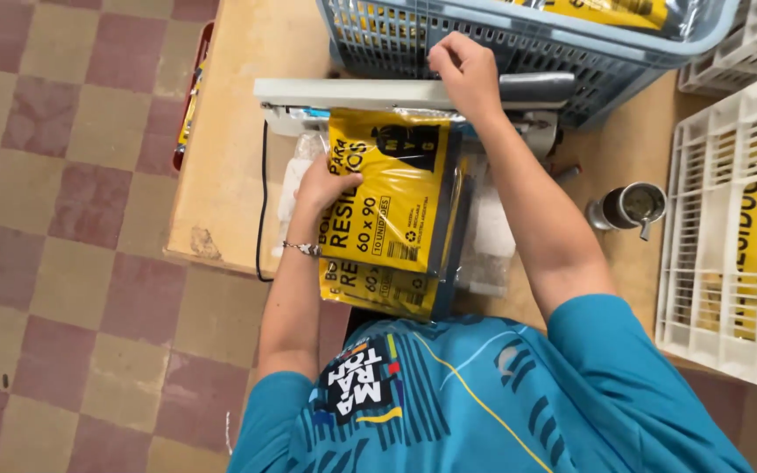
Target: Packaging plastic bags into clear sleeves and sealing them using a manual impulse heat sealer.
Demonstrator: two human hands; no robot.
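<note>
A yellow plastic packet (396, 201) with black print lies on the wooden table (229, 131), its top edge under the arm of a white and grey heat sealer (352, 92). My left hand (321, 186) holds the packet's left edge, thumb on top. My right hand (464, 74) is closed over the sealer's arm and pushes it down. A second yellow packet (378, 289) sticks out from beneath the first, close to my body. Clear plastic lies under both packets.
A blue slatted basket (519, 39) with yellow packets stands behind the sealer. A white crate (729, 236) holding more packets sits at the right. A metal cup (633, 208) stands between them. A black cable (264, 201) runs down the table's left side, above the tiled floor (63, 219).
</note>
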